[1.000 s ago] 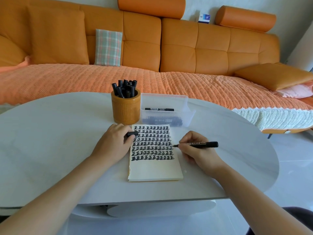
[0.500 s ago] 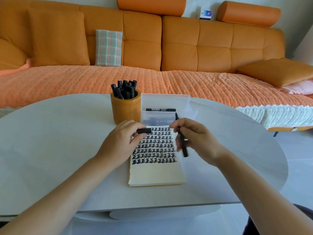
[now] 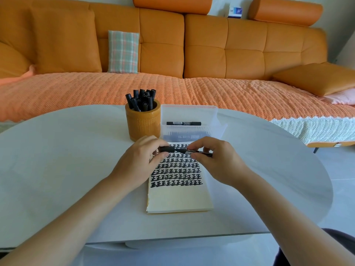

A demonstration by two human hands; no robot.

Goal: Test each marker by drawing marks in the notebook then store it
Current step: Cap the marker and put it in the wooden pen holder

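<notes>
An open notebook (image 3: 178,198) lies on the white table (image 3: 67,160), its upper half filled with rows of black marks. Above its top edge my left hand (image 3: 138,162) pinches a black marker cap (image 3: 167,149). My right hand (image 3: 215,160) pinches the black marker (image 3: 194,151), which lies level with its tip pointing left into the cap. An orange pen cup (image 3: 143,123) holds several black markers (image 3: 142,99). Right of it stands a clear plastic box (image 3: 190,120) with a marker (image 3: 183,123) lying inside.
An orange sofa (image 3: 211,54) with a textured orange cover runs behind the table. A plaid cushion (image 3: 123,51) leans on its back. The table's rounded right edge drops to a tiled floor (image 3: 342,189).
My right hand lifted the marker off the page and turned it level, tip to the left. Both hands came together above the notebook's top, bringing cap and tip to meet.
</notes>
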